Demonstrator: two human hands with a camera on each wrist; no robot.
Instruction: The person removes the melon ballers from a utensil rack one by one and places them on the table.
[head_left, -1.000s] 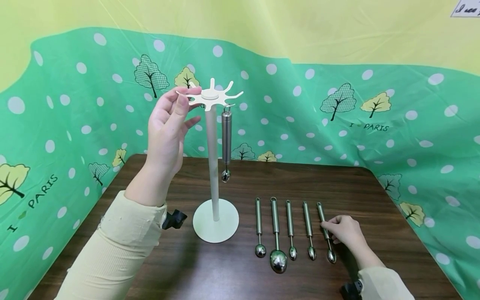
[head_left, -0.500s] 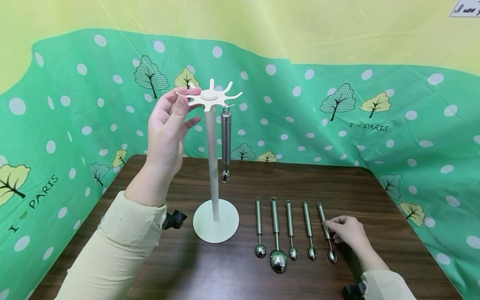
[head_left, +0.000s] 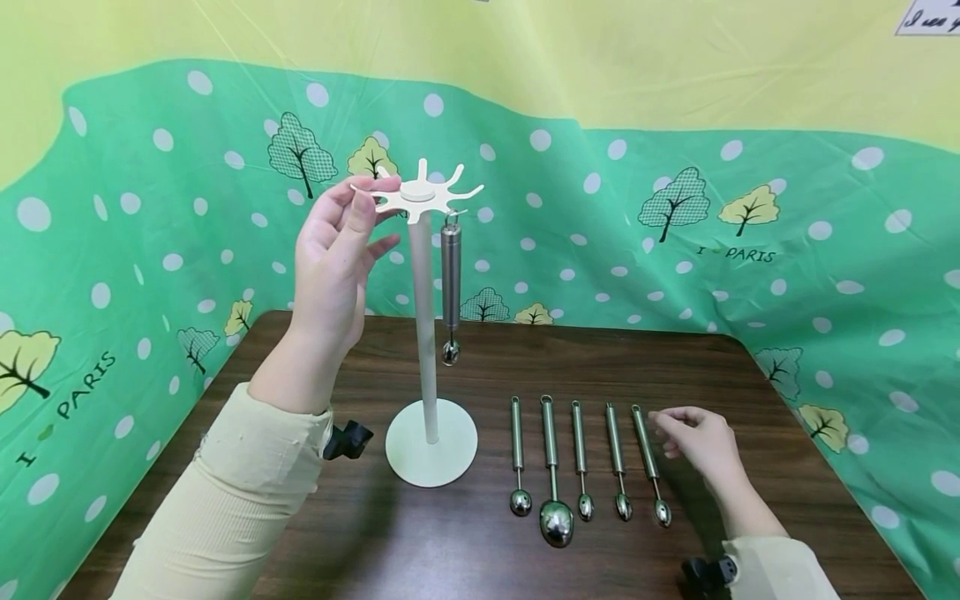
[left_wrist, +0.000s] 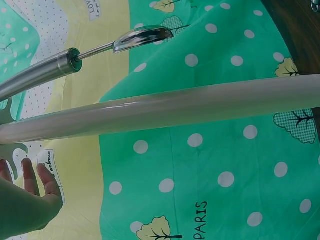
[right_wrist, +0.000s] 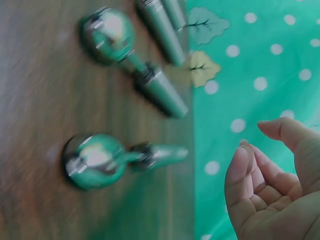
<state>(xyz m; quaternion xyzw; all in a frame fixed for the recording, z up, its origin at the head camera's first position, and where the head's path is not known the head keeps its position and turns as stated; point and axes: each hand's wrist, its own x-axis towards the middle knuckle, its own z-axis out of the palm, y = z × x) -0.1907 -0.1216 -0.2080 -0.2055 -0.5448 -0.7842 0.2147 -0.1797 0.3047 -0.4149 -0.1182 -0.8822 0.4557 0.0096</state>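
A white stand (head_left: 425, 333) with a spoked hook disc (head_left: 418, 193) rises from a round base (head_left: 431, 450) on the dark wooden table (head_left: 750, 392). My left hand (head_left: 365, 198) pinches one arm of the disc between thumb and fingers. One steel scoop (head_left: 451, 283) hangs from a hook on the right; the left wrist view shows this hanging scoop (left_wrist: 75, 62) beside the pole (left_wrist: 175, 107). Several more scoops lie side by side on the table. My right hand (head_left: 667, 429) hovers empty, fingers loosely curled, just right of the rightmost scoop (head_left: 647, 458).
The other scoops (head_left: 552, 467) lie in a row between the stand's base and my right hand. A green dotted cloth (head_left: 825, 275) walls in the table at the back and on both sides. In the right wrist view, blurred scoop bowls (right_wrist: 97, 160) lie on the wood.
My right hand has let go of the rightmost scoop's handle and drawn slightly up and away from it. The left hand and stand have not moved.
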